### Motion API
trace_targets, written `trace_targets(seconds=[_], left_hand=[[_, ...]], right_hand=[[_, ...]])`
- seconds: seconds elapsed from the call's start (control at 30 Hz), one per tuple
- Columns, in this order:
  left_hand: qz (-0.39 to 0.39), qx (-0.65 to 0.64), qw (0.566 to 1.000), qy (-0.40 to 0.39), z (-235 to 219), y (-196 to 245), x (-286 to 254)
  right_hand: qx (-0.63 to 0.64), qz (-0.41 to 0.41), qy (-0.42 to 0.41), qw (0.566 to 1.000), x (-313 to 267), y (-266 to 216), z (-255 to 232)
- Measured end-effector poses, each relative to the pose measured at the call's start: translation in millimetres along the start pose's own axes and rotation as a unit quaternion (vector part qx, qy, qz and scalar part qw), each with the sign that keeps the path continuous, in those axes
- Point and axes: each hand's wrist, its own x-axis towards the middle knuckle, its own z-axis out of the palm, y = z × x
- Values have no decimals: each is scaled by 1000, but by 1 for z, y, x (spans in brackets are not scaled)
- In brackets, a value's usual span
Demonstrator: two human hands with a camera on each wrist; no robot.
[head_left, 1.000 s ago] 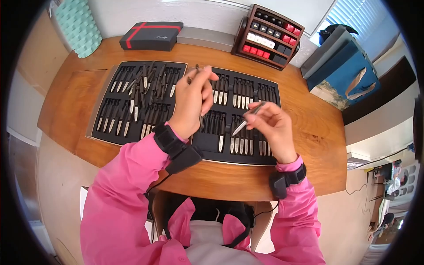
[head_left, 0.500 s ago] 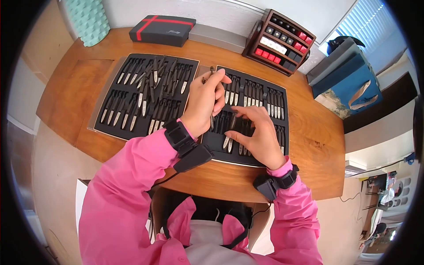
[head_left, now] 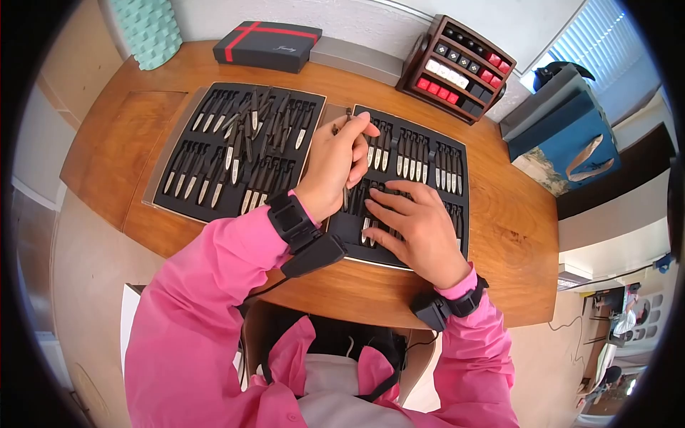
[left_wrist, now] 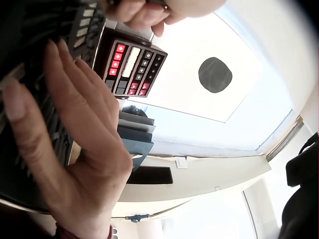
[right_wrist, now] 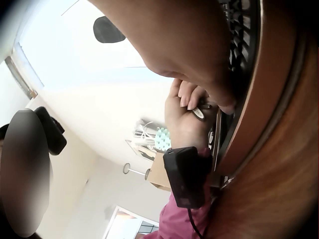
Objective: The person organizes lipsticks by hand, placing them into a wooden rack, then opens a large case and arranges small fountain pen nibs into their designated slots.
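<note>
Two black trays hold rows of slim dark sticks with silver, blade-like ends, their exact kind unclear. My left hand (head_left: 332, 167) hovers between the trays, its curled fingers gripping several of these sticks; one silver end (right_wrist: 198, 114) pokes out in the right wrist view. Over the front of the right tray (head_left: 344, 232), my right hand (head_left: 424, 235) has its fingers spread, thumb apart from them, fingertips close above a slotted row and nothing pinched between. That palm hides part of the row. In the left tray (head_left: 232, 203), loose sticks lie heaped across the slotted ones.
Behind the trays lie a dark gift box (head_left: 267, 46) with red ribbon and a wooden rack (head_left: 457, 68) of red, white and black cubes. A blue paper bag (head_left: 564, 135) stands at the right, a mint textured object (head_left: 146, 32) at the far left. Wooden tabletop (head_left: 510, 235) surrounds the trays.
My right hand has brought a silver-ended stick down to the right tray's front row and let go of it, its fingers now spread. The left hand keeps its grip on its sticks.
</note>
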Motion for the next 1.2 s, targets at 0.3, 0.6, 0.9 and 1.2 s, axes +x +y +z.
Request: trace_targets(seconds=[0.3, 0.6, 0.9, 1.2], left_hand=[[-50, 24, 997, -47, 4, 2, -1], [-197, 92, 953, -211, 16, 4, -12], [-213, 182, 917, -284, 20, 5, -19], [-68, 177, 970, -149, 19, 16, -11]], right_hand=[[26, -6, 12, 1000, 3, -5, 1], [326, 242, 203, 891, -7, 15, 0], [475, 297, 222, 798, -10, 19, -4], [516, 315, 268, 750, -16, 40, -6]])
